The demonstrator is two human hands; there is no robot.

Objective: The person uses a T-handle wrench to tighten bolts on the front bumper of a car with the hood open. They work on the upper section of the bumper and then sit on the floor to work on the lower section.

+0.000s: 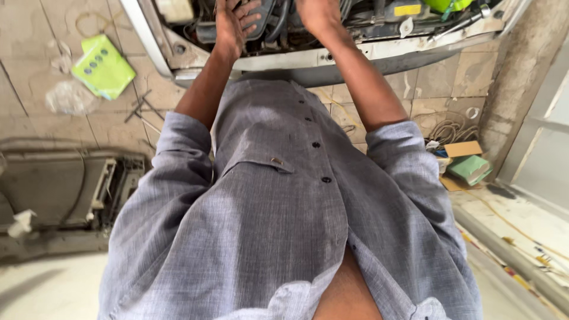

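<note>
Left hand (pixel 236 26) lies fingers spread over a dark hose (pixel 268 24) in the engine bay (pixel 332 56), pressing on it rather than gripping; I'd call it released, resting on the part. My right hand (pixel 317 13) reaches deeper beside it, and its fingers run out of the top of the view, so I cannot tell whether it is clenched or loose. The hose sits at the front of the bay, just behind the pale front rail, between my two hands.

I judge I'm mid-step, feeling for or seating something among the hoses. The next move calls for a firm hold with the left while the right works blind, so I'd go slowly and by touch.

As for containers: a whitish tank (pixel 175 9) sits at the bay's left corner, contents not visible. On the floor (pixel 35 47) a green packet (pixel 104 65) lies well apart to my left, and a cardboard box (pixel 463 149) with a green pack (pixel 469 168) lies to my right.
</note>
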